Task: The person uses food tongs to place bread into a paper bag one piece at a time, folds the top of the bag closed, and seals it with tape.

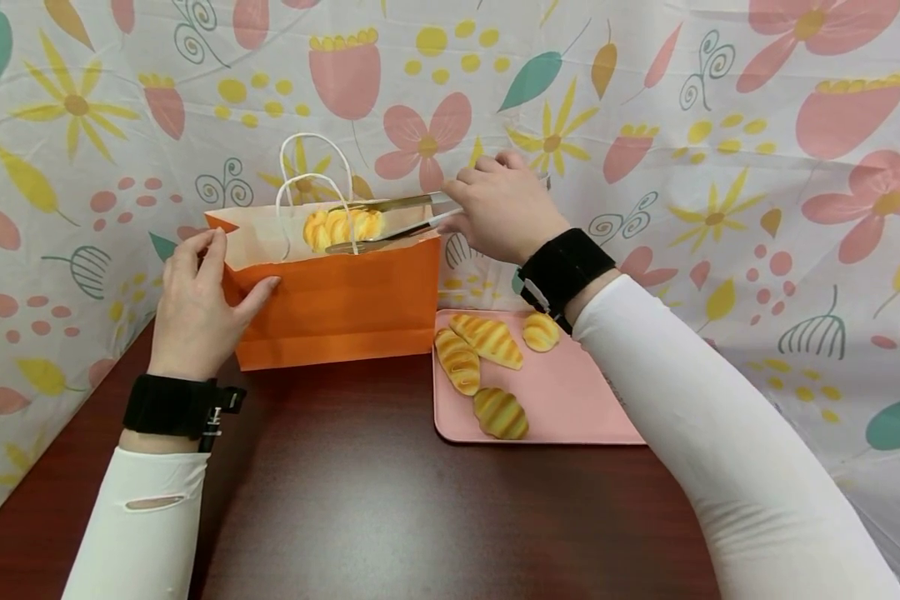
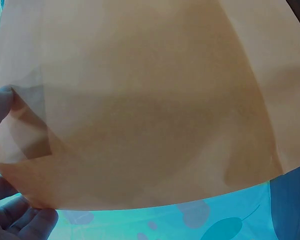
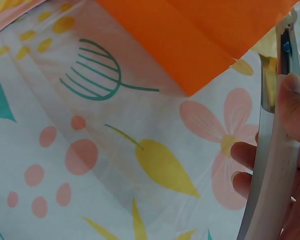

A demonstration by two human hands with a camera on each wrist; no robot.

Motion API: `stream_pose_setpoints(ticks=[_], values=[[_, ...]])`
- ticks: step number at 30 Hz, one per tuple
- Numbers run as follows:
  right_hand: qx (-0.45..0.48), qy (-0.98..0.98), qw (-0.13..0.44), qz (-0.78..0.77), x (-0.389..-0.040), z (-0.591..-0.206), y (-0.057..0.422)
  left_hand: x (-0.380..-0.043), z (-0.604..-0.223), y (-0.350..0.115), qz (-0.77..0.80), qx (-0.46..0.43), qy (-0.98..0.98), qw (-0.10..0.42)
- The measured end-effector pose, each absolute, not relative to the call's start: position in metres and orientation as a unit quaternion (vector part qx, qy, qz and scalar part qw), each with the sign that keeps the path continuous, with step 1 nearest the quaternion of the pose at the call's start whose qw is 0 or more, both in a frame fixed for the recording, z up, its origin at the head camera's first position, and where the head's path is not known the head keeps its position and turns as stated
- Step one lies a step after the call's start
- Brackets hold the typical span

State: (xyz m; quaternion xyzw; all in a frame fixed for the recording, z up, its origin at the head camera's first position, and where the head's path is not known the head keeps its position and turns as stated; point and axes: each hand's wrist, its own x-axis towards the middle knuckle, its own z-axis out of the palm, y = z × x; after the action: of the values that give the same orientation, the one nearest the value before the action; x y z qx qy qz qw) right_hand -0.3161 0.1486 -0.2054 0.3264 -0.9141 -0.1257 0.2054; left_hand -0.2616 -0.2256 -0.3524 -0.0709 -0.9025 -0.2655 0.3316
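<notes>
An orange paper bag with white cord handles stands upright on the table. My left hand pinches its left top edge, the thumb on the front face; in the left wrist view the fingers wrap its corner. With my right hand I hold metal tongs, reaching in from the bag's right side. A yellow-and-white twisted bread roll sits between the tong arms, at the bag's mouth behind the front handle. The right wrist view shows the tong handle between thumb and fingers.
Right of the bag lies a pink tray carrying several bread pieces, including a striped long loaf, a small round one and a darker ridged one. A flower-patterned cloth hangs behind the dark wooden table.
</notes>
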Motion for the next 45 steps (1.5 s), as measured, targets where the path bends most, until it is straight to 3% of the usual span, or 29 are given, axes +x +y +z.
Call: stream_pose_setpoints(ticks=[45], values=[[0.339,-0.918,0.098,-0.182,-0.331,-0.215,0.059,-0.261,-0.354,-0.224,-0.271,-0.080,-0.897,0.339]])
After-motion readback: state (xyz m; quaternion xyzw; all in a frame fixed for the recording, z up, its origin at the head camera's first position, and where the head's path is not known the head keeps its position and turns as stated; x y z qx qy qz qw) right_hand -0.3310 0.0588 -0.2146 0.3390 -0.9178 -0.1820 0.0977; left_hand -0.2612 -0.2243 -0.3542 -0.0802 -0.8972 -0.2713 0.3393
